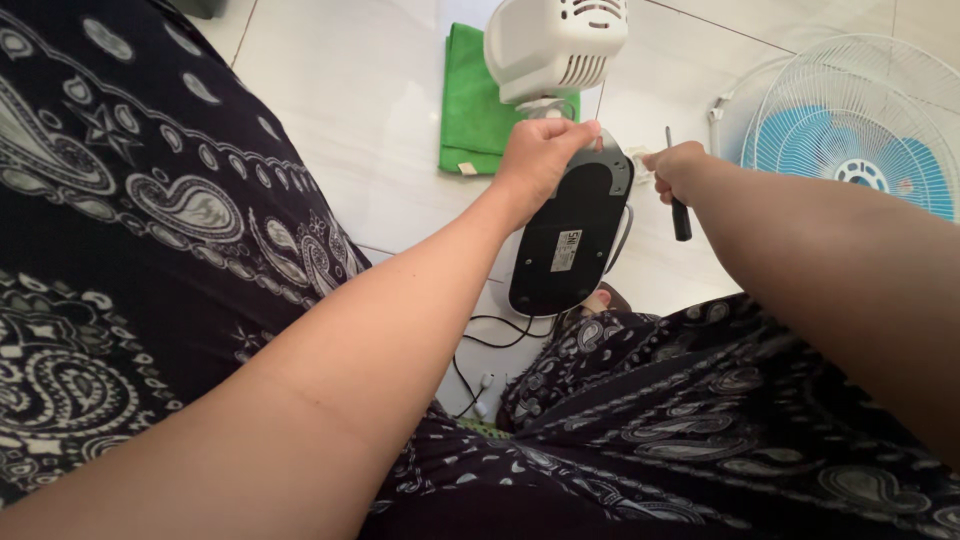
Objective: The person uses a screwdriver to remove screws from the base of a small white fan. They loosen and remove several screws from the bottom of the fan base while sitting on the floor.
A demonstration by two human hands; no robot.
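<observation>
My left hand (540,160) grips the top edge of a black oval fan base (570,240), which stands tipped up with its underside and a white label facing me. Above it sits the white vented motor housing (555,45) of the fan. My right hand (675,168) holds a black-handled screwdriver (678,205), its thin shaft pointing up, just right of the base. A black power cord (495,340) trails from the base down between my knees.
A folded green cloth (475,110) lies on the white tiled floor behind the motor. A white fan grille with blue blades (860,125) lies at the right. My legs in black patterned fabric (150,230) fill the left and lower frame.
</observation>
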